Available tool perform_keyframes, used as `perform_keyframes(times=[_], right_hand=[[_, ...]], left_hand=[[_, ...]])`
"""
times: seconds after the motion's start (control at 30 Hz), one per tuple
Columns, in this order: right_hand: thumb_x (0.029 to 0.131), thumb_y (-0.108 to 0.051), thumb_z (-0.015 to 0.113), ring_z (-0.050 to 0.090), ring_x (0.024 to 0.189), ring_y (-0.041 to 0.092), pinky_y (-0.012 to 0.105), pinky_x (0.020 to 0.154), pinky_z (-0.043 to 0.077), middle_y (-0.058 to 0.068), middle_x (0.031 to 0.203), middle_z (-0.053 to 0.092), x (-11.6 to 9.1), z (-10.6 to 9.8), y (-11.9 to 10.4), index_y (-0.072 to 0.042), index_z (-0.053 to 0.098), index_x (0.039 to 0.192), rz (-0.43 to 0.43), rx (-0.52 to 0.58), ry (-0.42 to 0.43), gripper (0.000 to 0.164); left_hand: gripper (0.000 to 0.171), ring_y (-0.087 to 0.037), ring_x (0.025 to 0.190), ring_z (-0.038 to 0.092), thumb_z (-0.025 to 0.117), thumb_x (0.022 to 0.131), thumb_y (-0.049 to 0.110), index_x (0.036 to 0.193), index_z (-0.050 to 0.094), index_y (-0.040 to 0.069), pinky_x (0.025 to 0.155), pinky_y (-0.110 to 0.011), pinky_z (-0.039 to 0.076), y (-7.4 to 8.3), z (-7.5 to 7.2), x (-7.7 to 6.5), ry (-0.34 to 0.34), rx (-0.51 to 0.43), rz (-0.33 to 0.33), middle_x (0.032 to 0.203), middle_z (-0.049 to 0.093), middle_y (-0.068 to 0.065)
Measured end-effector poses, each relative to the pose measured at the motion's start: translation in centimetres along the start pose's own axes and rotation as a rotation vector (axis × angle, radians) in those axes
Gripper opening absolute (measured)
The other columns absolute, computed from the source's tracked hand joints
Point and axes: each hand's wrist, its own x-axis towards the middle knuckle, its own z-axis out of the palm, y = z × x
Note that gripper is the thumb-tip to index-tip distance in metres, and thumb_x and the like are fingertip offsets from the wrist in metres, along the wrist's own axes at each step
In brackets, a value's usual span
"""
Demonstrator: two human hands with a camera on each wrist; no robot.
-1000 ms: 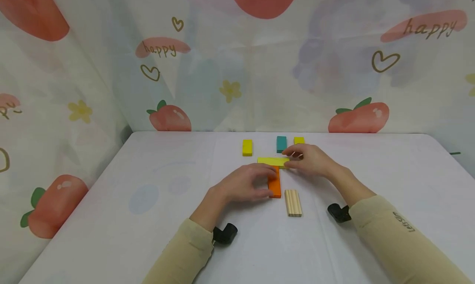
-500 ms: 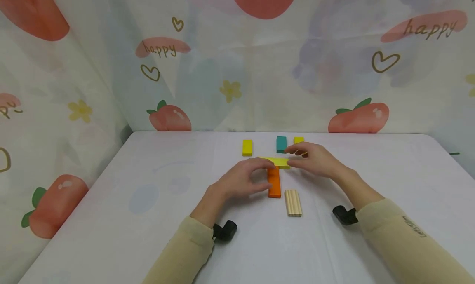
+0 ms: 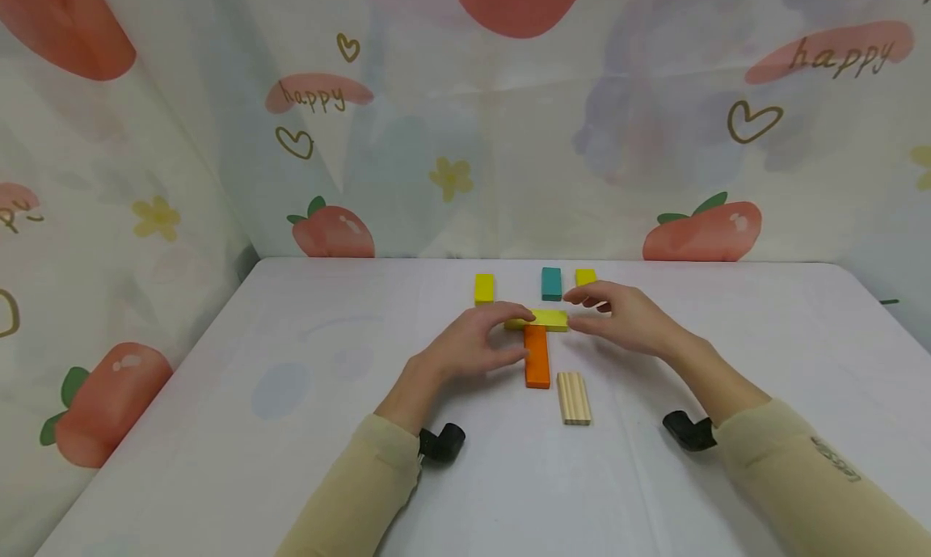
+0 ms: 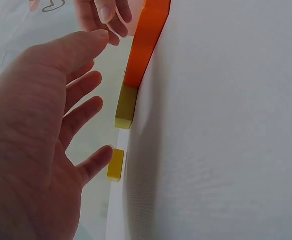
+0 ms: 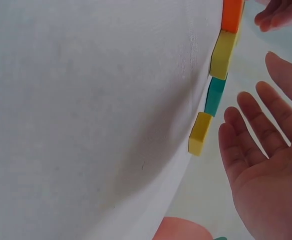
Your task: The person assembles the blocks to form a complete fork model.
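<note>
A yellow-green block [image 3: 551, 320] lies crosswise at the far end of an orange block [image 3: 537, 361], so the two form a T on the white table. My left hand [image 3: 469, 343] hovers to the left of them with thumb and fingers spread, its fingertips in front of the yellow-green block in the head view. In the left wrist view that hand [image 4: 51, 110] holds nothing. Just off the crosswise block's right end is my right hand [image 3: 625, 318], its fingers loosely bent; the right wrist view shows its palm [image 5: 275, 190] bare and apart from the blocks.
Behind the T stand a teal block [image 3: 551, 284] and two yellow blocks, one on the left [image 3: 484, 288] and one partly hidden behind my right hand [image 3: 585, 276]. A striped wooden piece [image 3: 574, 398] lies nearer, right of the orange block. A patterned cloth [image 3: 509, 137] hangs behind the table.
My right hand has drawn slightly to the right, off the yellow-green block. My left hand has shifted a little forward and left, uncovering more of the orange block. The blocks look unmoved.
</note>
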Motion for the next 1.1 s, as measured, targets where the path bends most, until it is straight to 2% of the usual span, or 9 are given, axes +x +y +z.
perform_keyframes(times=[0.47, 0.7, 1.1], right_hand=[[0.093, -0.025, 0.074, 0.054, 0.119, 0.036, 0.056, 0.100, 0.046, 0.014, 0.129, 0.064, -1.8, 0.2, -0.5, -0.005, 0.063, 0.132, -0.035, 0.012, -0.010, 0.045], [0.092, -0.025, 0.076, 0.056, 0.117, 0.035, 0.057, 0.099, 0.047, 0.012, 0.127, 0.065, -2.7, 0.6, -0.8, -0.006, 0.064, 0.130, -0.088, 0.008, -0.009, 0.044], [0.091, -0.025, 0.078, 0.058, 0.115, 0.032, 0.056, 0.097, 0.049, 0.004, 0.123, 0.067, -4.0, 1.1, -1.0, -0.009, 0.067, 0.127, -0.155, 0.011, -0.026, 0.041]], left_hand=[[0.043, -0.007, 0.131, 0.047, 0.073, 0.094, 0.028, 0.136, 0.062, 0.022, 0.112, -0.029, 0.035, -0.3, 0.3, 0.9, 0.010, -0.019, -0.014, 0.139, 0.057, 0.011], [0.042, -0.008, 0.131, 0.047, 0.073, 0.094, 0.026, 0.135, 0.063, 0.020, 0.113, -0.028, 0.034, -0.2, 0.4, 1.3, 0.000, -0.021, 0.012, 0.137, 0.057, 0.009], [0.041, -0.008, 0.130, 0.047, 0.074, 0.094, 0.024, 0.133, 0.064, 0.018, 0.111, -0.025, 0.034, -0.3, 0.7, 1.9, -0.010, -0.058, 0.014, 0.135, 0.059, 0.009]])
